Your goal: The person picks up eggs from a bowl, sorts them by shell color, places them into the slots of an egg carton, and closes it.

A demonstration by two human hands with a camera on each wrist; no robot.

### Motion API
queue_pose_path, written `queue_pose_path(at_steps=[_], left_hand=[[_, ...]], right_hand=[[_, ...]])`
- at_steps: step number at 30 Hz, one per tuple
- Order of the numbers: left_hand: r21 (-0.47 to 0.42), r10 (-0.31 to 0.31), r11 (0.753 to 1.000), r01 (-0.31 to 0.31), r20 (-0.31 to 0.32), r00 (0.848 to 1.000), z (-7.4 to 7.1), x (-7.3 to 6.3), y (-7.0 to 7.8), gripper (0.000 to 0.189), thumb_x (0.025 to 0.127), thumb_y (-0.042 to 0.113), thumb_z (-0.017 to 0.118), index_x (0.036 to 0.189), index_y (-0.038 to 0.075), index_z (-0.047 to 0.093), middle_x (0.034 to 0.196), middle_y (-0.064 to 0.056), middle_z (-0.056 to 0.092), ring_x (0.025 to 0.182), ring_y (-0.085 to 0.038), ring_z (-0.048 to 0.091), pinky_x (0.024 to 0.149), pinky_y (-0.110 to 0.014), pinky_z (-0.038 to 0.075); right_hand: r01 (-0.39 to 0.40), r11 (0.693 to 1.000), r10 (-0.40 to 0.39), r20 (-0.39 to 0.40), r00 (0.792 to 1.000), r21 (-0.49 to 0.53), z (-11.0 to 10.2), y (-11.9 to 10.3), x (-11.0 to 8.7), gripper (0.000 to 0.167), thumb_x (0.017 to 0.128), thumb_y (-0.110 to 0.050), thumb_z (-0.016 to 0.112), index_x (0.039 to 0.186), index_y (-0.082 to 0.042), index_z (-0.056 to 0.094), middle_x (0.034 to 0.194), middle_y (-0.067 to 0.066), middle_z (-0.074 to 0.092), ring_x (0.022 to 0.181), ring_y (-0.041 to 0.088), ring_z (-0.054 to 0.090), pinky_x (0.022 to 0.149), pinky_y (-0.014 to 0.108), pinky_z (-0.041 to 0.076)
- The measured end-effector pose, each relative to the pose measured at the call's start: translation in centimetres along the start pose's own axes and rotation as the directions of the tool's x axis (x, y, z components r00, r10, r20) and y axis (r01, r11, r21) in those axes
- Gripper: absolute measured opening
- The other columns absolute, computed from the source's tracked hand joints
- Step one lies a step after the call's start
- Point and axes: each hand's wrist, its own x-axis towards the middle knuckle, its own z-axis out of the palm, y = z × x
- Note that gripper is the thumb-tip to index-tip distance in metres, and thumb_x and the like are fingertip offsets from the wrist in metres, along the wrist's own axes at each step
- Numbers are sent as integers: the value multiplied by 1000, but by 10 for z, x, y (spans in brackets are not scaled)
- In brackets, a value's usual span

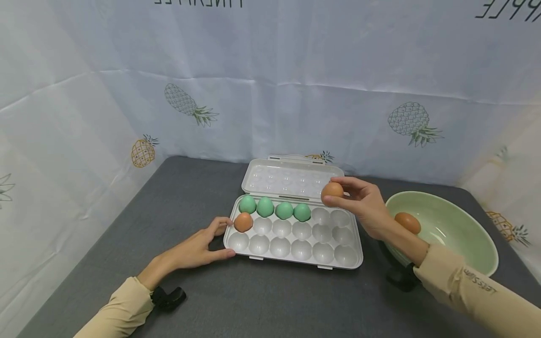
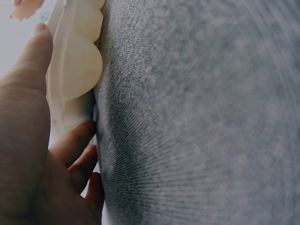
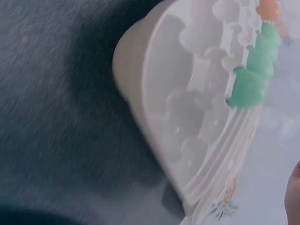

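Note:
A white plastic egg tray lies on the table with its clear lid folded back behind it. Four of its back-row cups, from the left, hold green eggs. One brown egg sits in the middle row at the left end. My left hand rests against the tray's left end, its thumb by the near corner and its fingers along the side. Above the tray's back right part, my right hand pinches another brown egg between thumb and fingers. In the right wrist view that egg is out of sight.
To the right stands a light green bowl with a brown egg inside, partly behind the right forearm. A pineapple-print curtain hangs behind the grey table and along its sides. Each wrist wears a black camera band.

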Motion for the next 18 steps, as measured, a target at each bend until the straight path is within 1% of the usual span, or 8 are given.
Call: queue_pose_path(at_steps=[4, 8, 12, 14, 16, 18], left_hand=[[-3, -1, 1000, 1, 1, 1000, 0, 0, 0, 71, 93, 48, 72, 144, 20, 32, 149, -18, 56, 144, -32, 50, 115, -61, 36], [-8, 2, 1000, -2, 4, 1000, 0, 0, 0, 70, 93, 48, 72, 144, 20, 32, 149, -17, 56, 144, -31, 50, 115, -61, 36], [-9, 2, 1000, -2, 4, 1000, 0, 0, 0, 70, 93, 48, 72, 144, 21, 32, 149, -17, 56, 144, -31, 49, 114, -61, 36], [-6, 3, 1000, -3, 3, 1000, 0, 0, 0, 70, 94, 49, 72, 144, 21, 32, 149, -16, 56, 144, -31, 50, 114, -61, 37], [-5, 8, 1000, -8, -1, 1000, 0, 0, 0, 69, 94, 49, 72, 143, 21, 33, 148, -16, 57, 144, -31, 50, 114, -60, 37], [4, 21, 1000, -21, -6, 1000, 0, 0, 0, 68, 94, 48, 72, 143, 21, 33, 147, -15, 59, 143, -30, 52, 113, -60, 38]], right_hand=[[-1, 1000, 1, 25, 1000, -2, 15, 5, 5, 42, 82, 4, 81, 113, -24, 73, 106, -15, 71, 99, 1, 67, 93, 17, 54], [-4, 1000, 4, 73, 997, -1, 30, 10, 8, 42, 81, 6, 81, 114, -18, 72, 107, -14, 71, 101, 3, 67, 93, 19, 56], [-20, 1000, 19, 117, 993, 2, 44, 15, 9, 43, 80, 5, 81, 120, -6, 69, 111, -11, 69, 102, 4, 66, 94, 21, 56], [-29, 1000, 28, 129, 991, 1, 50, 19, 9, 46, 80, 5, 81, 124, 1, 66, 114, -7, 67, 103, 4, 66, 95, 21, 56], [-33, 999, 32, 136, 990, 8, 56, 22, 8, 49, 79, 6, 81, 125, 7, 63, 120, 2, 67, 103, 4, 66, 96, 22, 56], [-39, 999, 37, 144, 989, 12, 63, 26, 8, 51, 79, 6, 81, 127, 10, 61, 127, 14, 64, 103, 3, 66, 97, 22, 55]])
